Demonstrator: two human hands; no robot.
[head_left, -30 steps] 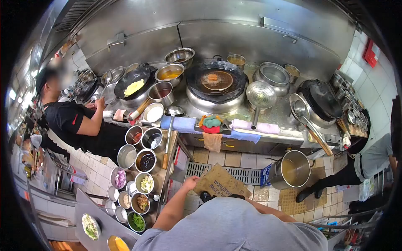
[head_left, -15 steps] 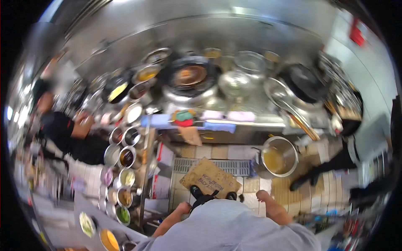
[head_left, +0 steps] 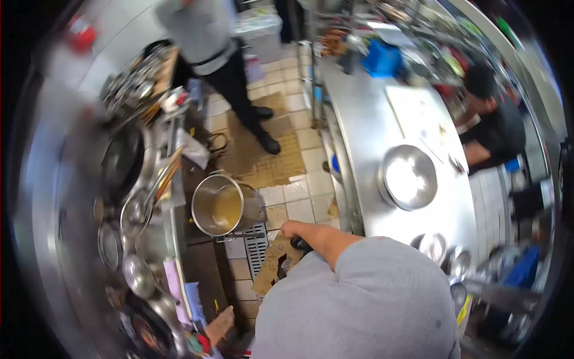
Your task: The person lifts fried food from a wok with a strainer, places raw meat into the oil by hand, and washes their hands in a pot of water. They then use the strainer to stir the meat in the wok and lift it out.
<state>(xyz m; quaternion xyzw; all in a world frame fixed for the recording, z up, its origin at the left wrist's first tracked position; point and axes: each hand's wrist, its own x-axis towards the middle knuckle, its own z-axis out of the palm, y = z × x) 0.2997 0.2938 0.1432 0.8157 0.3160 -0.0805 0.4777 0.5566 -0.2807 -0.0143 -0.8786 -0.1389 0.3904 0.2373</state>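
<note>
Head view, partly blurred, down a kitchen aisle. Well left of the stockpot [head_left: 249,206], steel ring-edged pan [head_left: 109,246] at lower left, black wok [head_left: 122,158] at upper left. Closer on stockpot's left, ladle [head_left: 139,210] in a round steel utensil, long wooden handles [head_left: 169,173] slanting up toward stockpot. Below-left of stockpot, round skimmer [head_left: 139,275], then pink towel [head_left: 174,286] and blue towel [head_left: 192,299] side by side; straight below, tan rag [head_left: 219,324] hanging. Inside stockpot, yellowish-brown liquid [head_left: 227,206]. Above stockpot, standing person [head_left: 206,39] in grey top and black trousers, feet by flattened cardboard [head_left: 269,164] on tiles. Just below-right of stockpot, floor drain grate [head_left: 257,251]. Right hand [head_left: 290,228] just right of stockpot, near but apart, arm stretched out; too blurred, can't tell open or closed. Left hand out of view, can't tell its state. Well right of stockpot, steel table [head_left: 359,119] with blue bag [head_left: 382,58] at upper right, white board [head_left: 406,102] below it, steel bowl [head_left: 388,173] about level with stockpot, small metal bowl [head_left: 432,247] lower down. Farthest right of stockpot, person in black [head_left: 499,128] at table's far side.
</note>
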